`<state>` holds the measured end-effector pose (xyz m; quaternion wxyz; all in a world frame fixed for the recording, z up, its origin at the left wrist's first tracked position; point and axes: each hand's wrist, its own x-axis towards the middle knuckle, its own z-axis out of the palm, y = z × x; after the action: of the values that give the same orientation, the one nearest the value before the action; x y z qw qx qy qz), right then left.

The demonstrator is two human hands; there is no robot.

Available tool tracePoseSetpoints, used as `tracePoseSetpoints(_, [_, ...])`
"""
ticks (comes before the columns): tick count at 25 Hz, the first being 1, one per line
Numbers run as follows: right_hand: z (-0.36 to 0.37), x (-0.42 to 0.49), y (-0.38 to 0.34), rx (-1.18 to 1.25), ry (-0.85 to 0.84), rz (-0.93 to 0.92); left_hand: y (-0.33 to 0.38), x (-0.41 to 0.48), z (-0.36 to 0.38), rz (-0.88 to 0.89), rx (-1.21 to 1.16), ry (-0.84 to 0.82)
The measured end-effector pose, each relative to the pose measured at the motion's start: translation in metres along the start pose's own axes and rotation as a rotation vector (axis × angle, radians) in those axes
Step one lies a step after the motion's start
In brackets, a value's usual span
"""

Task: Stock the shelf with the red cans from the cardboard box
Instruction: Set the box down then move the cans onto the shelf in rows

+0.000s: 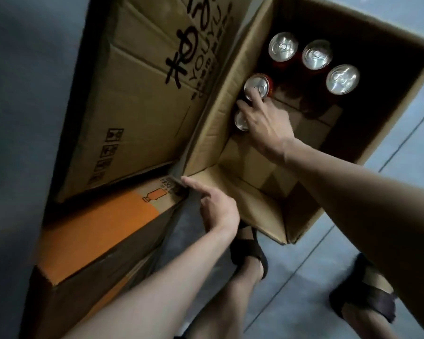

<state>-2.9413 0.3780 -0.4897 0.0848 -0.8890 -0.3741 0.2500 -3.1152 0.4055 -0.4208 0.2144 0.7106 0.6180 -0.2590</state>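
Observation:
An open cardboard box [206, 133] stands on the floor, holding several red cans with silver tops. Three cans [316, 54] stand at the far side. Two more stand against the left wall: one red can [261, 83] and a nearer can [240, 121], partly hidden. My right hand [264, 121] reaches into the box, its fingers curled over the top of the red can by the left wall. My left hand [216, 206] rests on the box's near left corner, fingers extended along the rim. No shelf is in view.
A large printed carton [137, 99] lies left of the open box. An orange and brown carton [96, 231] sits nearer me on the left. My two sandalled feet [249, 253] stand on the grey tiled floor [304, 289] below the box.

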Motion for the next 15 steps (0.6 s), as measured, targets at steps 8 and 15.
tracePoseSetpoints(8, [0.016, -0.017, 0.005, -0.032, 0.091, -0.118, -0.004, 0.012, -0.004, -0.005, 0.071, -0.039])
tracePoseSetpoints(15, [-0.07, -0.139, 0.014, 0.699, -0.006, 0.33, 0.004, -0.043, -0.056, 0.075, 0.006, -0.168])
